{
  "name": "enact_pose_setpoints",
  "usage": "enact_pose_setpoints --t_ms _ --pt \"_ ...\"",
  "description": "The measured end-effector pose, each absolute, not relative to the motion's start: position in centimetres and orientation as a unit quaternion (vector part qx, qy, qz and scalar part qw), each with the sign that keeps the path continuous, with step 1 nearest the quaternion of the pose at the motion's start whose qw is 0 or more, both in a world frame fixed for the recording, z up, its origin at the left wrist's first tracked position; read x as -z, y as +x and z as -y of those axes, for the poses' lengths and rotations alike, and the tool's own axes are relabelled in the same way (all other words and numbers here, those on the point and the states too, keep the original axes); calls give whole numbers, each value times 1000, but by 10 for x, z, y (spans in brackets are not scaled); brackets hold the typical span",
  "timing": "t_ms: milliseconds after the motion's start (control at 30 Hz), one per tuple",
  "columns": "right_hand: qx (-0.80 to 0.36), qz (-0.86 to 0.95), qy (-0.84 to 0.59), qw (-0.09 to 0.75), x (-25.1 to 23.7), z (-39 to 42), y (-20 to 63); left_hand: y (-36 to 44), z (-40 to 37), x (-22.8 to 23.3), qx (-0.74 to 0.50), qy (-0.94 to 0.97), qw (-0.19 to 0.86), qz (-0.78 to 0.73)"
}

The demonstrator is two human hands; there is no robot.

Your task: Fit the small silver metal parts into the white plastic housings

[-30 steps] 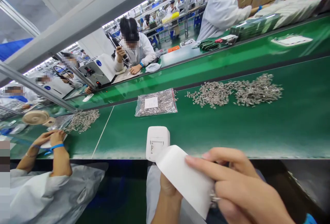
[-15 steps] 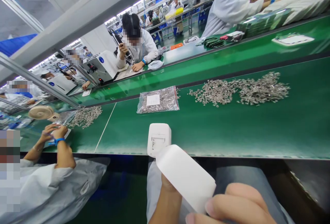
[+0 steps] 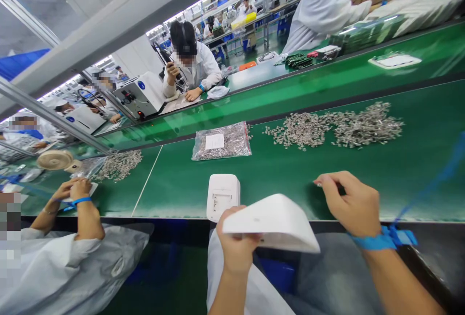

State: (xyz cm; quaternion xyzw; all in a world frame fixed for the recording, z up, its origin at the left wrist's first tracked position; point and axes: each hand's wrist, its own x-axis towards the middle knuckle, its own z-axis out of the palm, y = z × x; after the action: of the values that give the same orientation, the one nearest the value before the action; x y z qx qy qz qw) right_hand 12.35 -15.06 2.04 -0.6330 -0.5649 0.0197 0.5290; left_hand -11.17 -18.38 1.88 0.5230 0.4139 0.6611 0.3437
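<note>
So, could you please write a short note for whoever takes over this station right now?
Left hand: grips a white casing, held flat over the lap.
Right hand: over the green belt, fingertips pinched; whether it holds anything cannot be told.
Second white casing sits at the belt's near edge.
Loose metal parts are heaped further back, a bag of parts to their left.
Progress cannot be judged.

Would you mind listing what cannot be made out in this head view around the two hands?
- Whatever the right hand pinches: hidden by its own curled fingers.
- Underside of the white casing in the left hand: turned away from the camera.
- Print on the label of the bag of metal parts: too small.
- Shape of single pieces in the loose pile of metal parts: too small.
- Markings on the white device on the green belt: blurred.
</note>
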Motion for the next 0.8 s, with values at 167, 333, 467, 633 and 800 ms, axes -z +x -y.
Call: enact_pose_setpoints --t_ms 167,333,467,633,800 --pt "-60 504 -726 465 9 137 138 -103 178 -15 -501 777 -126 -359" --pt "-1 543 -707 453 7 141 130 -83 175 -5 -451 783 -199 -380" --pt "6 549 -710 441 11 140 129 -71 183 -2 -420 788 -181 -413" --pt "-7 532 -719 448 14 140 128 -70 194 5 -373 805 -108 -449" --pt "-20 522 -716 464 13 141 128 -69 199 7 -333 823 -52 -456"
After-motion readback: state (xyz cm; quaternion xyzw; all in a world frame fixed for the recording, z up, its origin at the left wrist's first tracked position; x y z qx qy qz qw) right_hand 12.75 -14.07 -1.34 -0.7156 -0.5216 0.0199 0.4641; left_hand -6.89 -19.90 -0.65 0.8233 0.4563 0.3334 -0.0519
